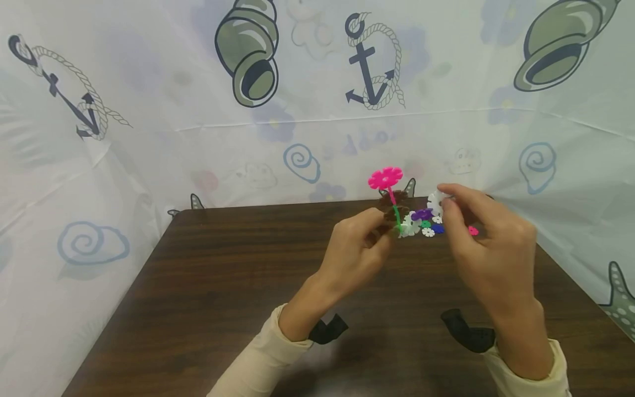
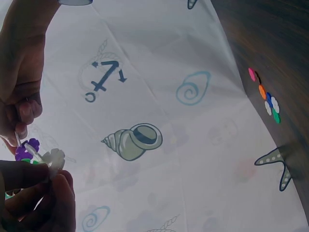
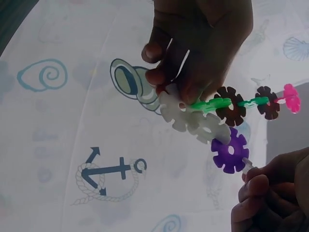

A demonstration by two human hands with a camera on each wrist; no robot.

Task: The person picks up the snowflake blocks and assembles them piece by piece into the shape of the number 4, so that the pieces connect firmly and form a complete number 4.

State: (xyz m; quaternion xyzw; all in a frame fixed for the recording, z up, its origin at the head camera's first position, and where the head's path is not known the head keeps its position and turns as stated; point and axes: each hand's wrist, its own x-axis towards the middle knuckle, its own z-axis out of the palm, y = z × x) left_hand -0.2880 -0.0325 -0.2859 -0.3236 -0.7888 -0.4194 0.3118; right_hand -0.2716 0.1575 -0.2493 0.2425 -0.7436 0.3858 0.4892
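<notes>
My left hand (image 1: 354,248) pinches a white snowflake disc (image 3: 175,112) in a linked chain of plastic pieces. From there, green connectors run through brown discs (image 3: 231,107) to a pink flower (image 1: 385,178), which stands upright in the head view. Another white disc joins onto a purple disc (image 3: 230,151). My right hand (image 1: 496,248) is beside the chain, its thumb and fingertips pinching a small white piece (image 3: 247,165) at the purple disc's edge. In the head view a white disc (image 1: 435,203) shows at the right fingertips; its joint there is partly hidden.
Several small loose flower pieces lie near the back of the dark wooden table (image 1: 238,275), among them a blue one (image 1: 438,227), a pink one (image 1: 473,230) and an orange one (image 2: 262,92). A white printed sheet (image 1: 149,165) hangs behind the table and at its sides.
</notes>
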